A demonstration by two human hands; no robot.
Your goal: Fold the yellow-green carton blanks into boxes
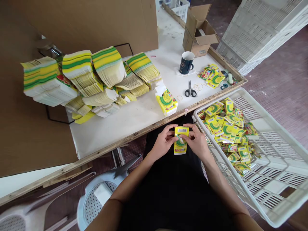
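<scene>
Both hands meet over my lap, just below the table's front edge. Between them is a small yellow and green packet, upright, with a barcode at its top. My left hand grips its left side, thumb on the front. On the right side my right hand holds it in the same way. Beyond the hands, an open yellow box lies by the table edge. Bundled stacks of flat yellow and green cartons stand at the left of the table.
A white crate with many packets is at the right. On the table are scissors, a dark mug, a cardboard box and a packet pile. A blue-grey chair stands lower left.
</scene>
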